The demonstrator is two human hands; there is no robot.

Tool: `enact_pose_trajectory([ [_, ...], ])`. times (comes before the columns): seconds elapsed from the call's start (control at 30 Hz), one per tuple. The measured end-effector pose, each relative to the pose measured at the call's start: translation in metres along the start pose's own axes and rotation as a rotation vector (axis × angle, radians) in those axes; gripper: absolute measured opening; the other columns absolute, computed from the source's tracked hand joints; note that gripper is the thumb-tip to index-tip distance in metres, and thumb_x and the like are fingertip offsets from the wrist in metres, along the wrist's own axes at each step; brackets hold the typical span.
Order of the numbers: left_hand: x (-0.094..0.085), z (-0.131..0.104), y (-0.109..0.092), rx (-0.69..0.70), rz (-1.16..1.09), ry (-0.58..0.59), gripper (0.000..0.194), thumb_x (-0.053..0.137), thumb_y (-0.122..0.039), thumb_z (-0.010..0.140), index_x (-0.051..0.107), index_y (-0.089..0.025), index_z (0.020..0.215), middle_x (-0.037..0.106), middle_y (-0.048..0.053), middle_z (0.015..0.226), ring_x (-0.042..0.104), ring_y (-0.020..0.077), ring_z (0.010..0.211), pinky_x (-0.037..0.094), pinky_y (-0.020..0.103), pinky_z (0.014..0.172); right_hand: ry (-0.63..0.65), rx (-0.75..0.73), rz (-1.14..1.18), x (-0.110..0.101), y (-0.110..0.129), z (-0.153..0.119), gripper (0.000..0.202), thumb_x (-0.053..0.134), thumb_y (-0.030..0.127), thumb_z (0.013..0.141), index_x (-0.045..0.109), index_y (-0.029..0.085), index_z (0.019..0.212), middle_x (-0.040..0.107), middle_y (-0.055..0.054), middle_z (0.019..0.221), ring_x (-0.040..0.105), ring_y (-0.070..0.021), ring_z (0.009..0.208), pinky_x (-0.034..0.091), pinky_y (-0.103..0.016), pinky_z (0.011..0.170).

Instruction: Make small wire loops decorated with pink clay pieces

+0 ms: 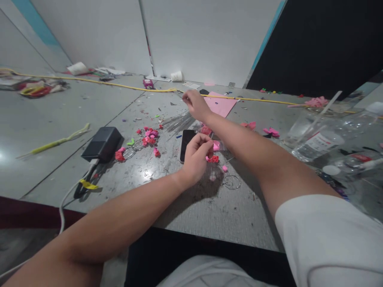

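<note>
My left hand (196, 157) is closed in a pinch over the middle of the table, next to a dark-screened phone (187, 144). Whatever sits between its fingertips is too small to make out. Farther off, my right hand (196, 105) has curled fingers above a bundle of thin clear or silvery sticks (178, 122); what it pinches, if anything, is hidden. Red and pink flower-like pieces (213, 159) lie just right of my left hand. A larger cluster of red and pink pieces (149, 136) rests left of the phone. A thin wire ring (232, 182) lies nearer to me.
A black power brick (102, 144) with a white cable stands at the left. Beyond it lies a yellow-green twisted stem (56, 145). Clear plastic cups and bottles (318, 141) crowd the right side. A yellow cord (119, 84) crosses the back, near a pink sheet (220, 104).
</note>
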State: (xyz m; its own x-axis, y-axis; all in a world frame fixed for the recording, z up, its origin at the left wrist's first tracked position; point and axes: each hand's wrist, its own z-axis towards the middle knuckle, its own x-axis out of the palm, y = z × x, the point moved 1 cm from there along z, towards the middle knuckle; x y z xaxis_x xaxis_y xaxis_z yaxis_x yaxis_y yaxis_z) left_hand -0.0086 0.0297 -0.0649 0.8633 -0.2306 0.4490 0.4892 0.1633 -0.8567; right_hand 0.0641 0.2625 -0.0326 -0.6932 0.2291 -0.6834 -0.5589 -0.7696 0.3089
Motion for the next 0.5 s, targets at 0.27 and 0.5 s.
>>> enact_pose_trajectory([
  [0.27,-0.004,0.002,0.005,-0.002,-0.060,0.004,0.014,0.067,-0.022,0.090,0.056,-0.021,0.080,0.052,-0.003,0.067,0.045,0.0103,0.059,0.035,0.025,0.056,-0.494,0.176,0.249,-0.051,0.011,0.052,0.015,0.051,0.030,0.109,0.047,0.028,0.095,0.064,-0.001,0.091,0.064,-0.0202,0.093,0.052,-0.040,0.099],
  [0.5,-0.001,0.001,-0.002,0.075,-0.042,0.000,0.019,0.070,-0.034,0.098,0.054,-0.024,0.093,0.048,-0.005,0.070,0.041,0.0108,0.060,0.035,0.025,0.055,-0.563,0.184,0.308,-0.117,0.034,0.014,0.014,0.056,0.033,0.108,0.051,0.027,0.097,0.067,0.000,0.085,0.069,-0.0175,0.080,0.059,-0.036,0.080],
])
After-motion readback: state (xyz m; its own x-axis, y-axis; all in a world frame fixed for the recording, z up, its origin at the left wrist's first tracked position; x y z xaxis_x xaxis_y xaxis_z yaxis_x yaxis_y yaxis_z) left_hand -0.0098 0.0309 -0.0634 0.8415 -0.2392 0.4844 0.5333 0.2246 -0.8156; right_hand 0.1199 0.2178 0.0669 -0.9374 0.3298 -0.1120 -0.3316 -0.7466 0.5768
